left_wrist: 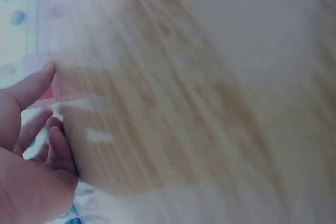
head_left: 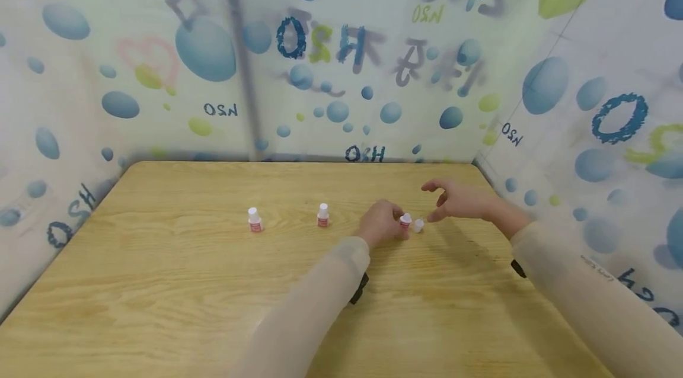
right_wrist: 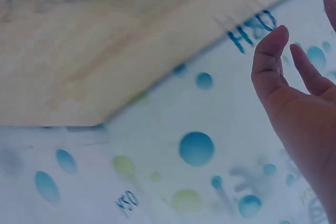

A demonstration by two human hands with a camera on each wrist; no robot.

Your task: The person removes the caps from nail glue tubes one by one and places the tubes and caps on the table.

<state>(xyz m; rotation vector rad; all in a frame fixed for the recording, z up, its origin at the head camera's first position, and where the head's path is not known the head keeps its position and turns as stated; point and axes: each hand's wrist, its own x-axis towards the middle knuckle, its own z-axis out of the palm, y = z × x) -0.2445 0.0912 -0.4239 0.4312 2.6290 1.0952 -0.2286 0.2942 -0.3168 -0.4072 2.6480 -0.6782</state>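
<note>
At the right of the table, my left hand (head_left: pixel 381 224) grips a small white bottle with a red label (head_left: pixel 405 223) between thumb and fingers. In the left wrist view the same hand (left_wrist: pixel 37 135) shows at the left edge, a patch of the red label (left_wrist: pixel 48 95) between its fingers. Right beside the bottle is a small white piece that looks like a cap (head_left: pixel 418 226). My right hand (head_left: pixel 461 200) hovers just to the right of it, fingers parted and loosely bent, holding nothing. The right wrist view shows this hand (right_wrist: pixel 299 93) with thumb and fingers apart.
Two more white bottles with red labels stand upright farther left, one bottle (head_left: pixel 322 215) near the middle and another bottle (head_left: pixel 255 220) beyond it. The wooden table (head_left: pixel 160 283) meets a patterned curtain wall (head_left: pixel 331 93) at its back and sides.
</note>
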